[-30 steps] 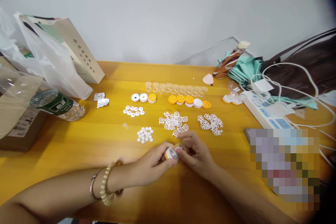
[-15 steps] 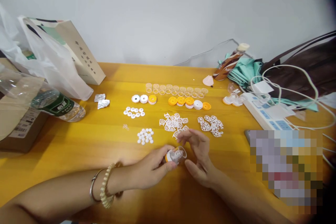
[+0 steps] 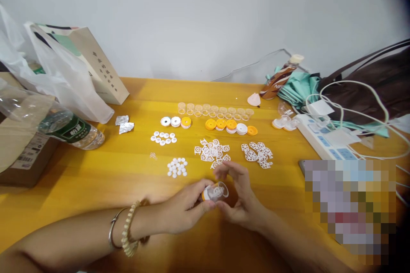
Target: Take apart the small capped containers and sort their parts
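Observation:
My left hand (image 3: 188, 204) grips a small clear plastic cup (image 3: 221, 191) with a white and orange cap on its base. The cup lies tilted, its round rim facing right, and a whitish part shows inside. Close to that rim, my right hand (image 3: 238, 194) has its fingers curved and spread apart, with the thumb beside the cup; whether the thumb touches it I cannot tell. Beyond the hands lie white spoked plastic pieces (image 3: 209, 150), a second group of such pieces (image 3: 258, 153) and small white discs (image 3: 177, 166).
Farther back stand a row of clear cups (image 3: 214, 111) and orange and white caps (image 3: 231, 124). A water bottle (image 3: 75, 130) and paper bag (image 3: 102, 72) are at left. A power strip (image 3: 323, 140), cables and a brown bottle (image 3: 278, 80) occupy the right.
My right hand has shifted slightly left and its thumb has come nearer to the cup. My left hand keeps its hold on the cup.

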{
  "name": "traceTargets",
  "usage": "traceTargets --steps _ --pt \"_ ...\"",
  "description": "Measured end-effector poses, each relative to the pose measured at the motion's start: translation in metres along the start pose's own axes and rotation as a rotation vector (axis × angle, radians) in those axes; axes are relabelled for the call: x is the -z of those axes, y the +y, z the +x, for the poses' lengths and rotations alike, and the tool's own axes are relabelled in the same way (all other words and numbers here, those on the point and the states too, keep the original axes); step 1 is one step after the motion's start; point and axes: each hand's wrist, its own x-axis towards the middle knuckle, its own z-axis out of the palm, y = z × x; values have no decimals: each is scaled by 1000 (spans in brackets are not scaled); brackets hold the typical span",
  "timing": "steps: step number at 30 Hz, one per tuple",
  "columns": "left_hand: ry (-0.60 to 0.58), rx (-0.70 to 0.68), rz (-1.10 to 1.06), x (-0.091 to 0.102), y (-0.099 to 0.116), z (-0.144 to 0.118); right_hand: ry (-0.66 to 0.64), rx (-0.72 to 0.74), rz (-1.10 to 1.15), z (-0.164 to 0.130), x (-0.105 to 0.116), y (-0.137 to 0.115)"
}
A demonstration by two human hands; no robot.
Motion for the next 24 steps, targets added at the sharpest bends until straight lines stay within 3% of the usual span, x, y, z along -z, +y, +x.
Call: traceTargets --steps 6,11,18,24 --pt "145 -57 -106 -3 -2 -10 75 -37 99 -6 -1 4" --pt "267 -206 -11 -3 -1 -15 -143 -271 509 -1 -11 -13" --pt "260 -105 107 -2 0 -13 -176 -523 717 5 -15 -18" --pt "139 -232 99 4 0 -13 -230 -533 777 9 -10 -17"
